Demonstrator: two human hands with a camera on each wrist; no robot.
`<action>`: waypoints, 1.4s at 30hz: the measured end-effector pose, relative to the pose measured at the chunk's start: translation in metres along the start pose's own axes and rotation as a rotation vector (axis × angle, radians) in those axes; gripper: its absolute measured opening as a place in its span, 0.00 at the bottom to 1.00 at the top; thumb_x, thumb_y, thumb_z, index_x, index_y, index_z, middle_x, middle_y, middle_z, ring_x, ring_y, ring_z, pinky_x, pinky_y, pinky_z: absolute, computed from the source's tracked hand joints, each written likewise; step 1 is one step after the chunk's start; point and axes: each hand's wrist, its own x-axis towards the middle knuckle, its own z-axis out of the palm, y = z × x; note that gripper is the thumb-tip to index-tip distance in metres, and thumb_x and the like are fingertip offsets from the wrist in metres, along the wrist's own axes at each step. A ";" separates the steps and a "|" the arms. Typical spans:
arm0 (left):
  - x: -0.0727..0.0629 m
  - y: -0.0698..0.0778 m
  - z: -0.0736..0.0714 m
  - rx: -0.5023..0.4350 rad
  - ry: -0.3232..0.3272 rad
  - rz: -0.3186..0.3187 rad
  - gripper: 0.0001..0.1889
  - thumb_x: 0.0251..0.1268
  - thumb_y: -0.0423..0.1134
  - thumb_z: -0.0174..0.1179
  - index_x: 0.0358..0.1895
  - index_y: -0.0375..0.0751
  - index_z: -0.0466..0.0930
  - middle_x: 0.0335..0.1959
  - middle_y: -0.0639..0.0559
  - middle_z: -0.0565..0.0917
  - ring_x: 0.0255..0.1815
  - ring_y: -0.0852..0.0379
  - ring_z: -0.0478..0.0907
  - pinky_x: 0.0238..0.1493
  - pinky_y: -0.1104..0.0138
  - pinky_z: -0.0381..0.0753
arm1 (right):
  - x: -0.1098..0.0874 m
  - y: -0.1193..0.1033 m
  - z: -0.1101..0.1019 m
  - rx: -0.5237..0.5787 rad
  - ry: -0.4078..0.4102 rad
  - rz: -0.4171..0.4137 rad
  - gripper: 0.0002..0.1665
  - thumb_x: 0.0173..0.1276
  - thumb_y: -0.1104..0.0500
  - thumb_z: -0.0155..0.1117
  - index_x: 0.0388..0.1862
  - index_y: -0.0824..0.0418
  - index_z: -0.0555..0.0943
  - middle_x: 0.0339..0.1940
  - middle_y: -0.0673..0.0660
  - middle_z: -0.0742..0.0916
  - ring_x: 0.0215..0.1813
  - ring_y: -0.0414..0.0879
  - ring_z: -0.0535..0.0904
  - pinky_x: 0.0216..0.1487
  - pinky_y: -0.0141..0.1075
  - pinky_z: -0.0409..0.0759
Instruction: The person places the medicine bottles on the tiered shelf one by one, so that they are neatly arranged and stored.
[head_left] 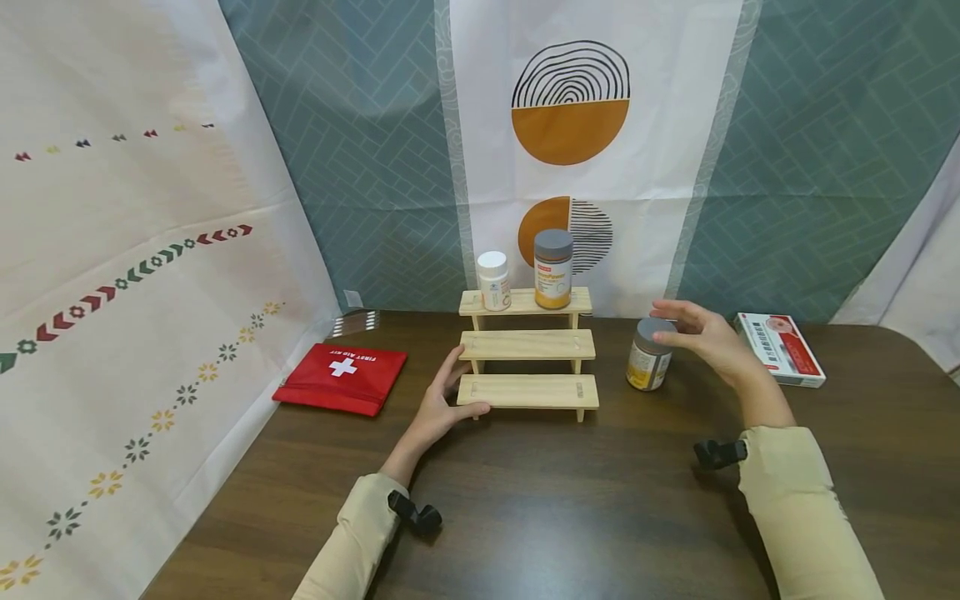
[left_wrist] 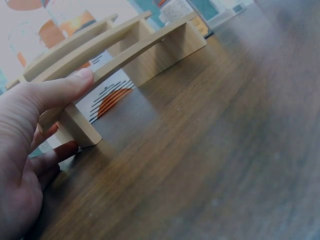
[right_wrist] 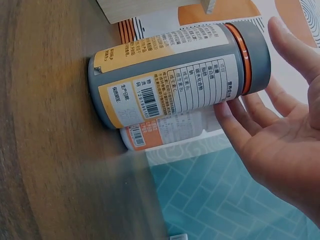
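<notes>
Item 1: grey-capped supplement bottle, yellow, white and grey label; standing upright on the dark wood-grain surface, right of the stand. The right hand is reaching in from the bottle's right, the cap lying between its thumb and fingers; the fingers are spreading relaxed round the top, not clasping, with the thumb sitting just beside the cap.

Item 2: three-tier wooden stand, standing near the middle. The left hand is gripping its left end, the thumb pressing on the lowest board and the fingers reaching round the side.

Item 3: white-capped bottle, standing on the top tier, left.

Item 4: second grey-capped bottle, standing on the same tier, right.

Item 5: white and orange container, showing partly behind item 1 in the right wrist view.

Item 6: red first-aid pouch, lying left of the stand.

Item 7: white and red medicine box, lying beyond the right hand.
</notes>
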 end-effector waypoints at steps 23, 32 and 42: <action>0.001 0.004 0.002 -0.001 0.003 -0.021 0.54 0.51 0.27 0.71 0.79 0.55 0.47 0.74 0.39 0.65 0.75 0.42 0.63 0.72 0.47 0.59 | 0.004 0.004 -0.001 -0.069 -0.064 0.056 0.45 0.65 0.53 0.69 0.76 0.59 0.59 0.75 0.63 0.67 0.62 0.36 0.67 0.61 0.37 0.68; 0.000 0.008 0.001 -0.011 -0.014 -0.036 0.55 0.51 0.25 0.71 0.79 0.51 0.45 0.75 0.38 0.63 0.76 0.42 0.61 0.73 0.48 0.59 | 0.003 0.002 -0.002 -0.049 -0.075 0.083 0.45 0.65 0.54 0.69 0.76 0.63 0.60 0.75 0.65 0.67 0.61 0.40 0.69 0.70 0.58 0.62; 0.000 0.001 0.002 -0.003 0.016 0.001 0.54 0.51 0.28 0.73 0.78 0.59 0.49 0.73 0.41 0.67 0.75 0.44 0.64 0.71 0.47 0.61 | 0.003 0.001 -0.001 -0.049 -0.071 0.086 0.44 0.65 0.53 0.69 0.76 0.62 0.61 0.76 0.65 0.66 0.67 0.50 0.68 0.72 0.61 0.60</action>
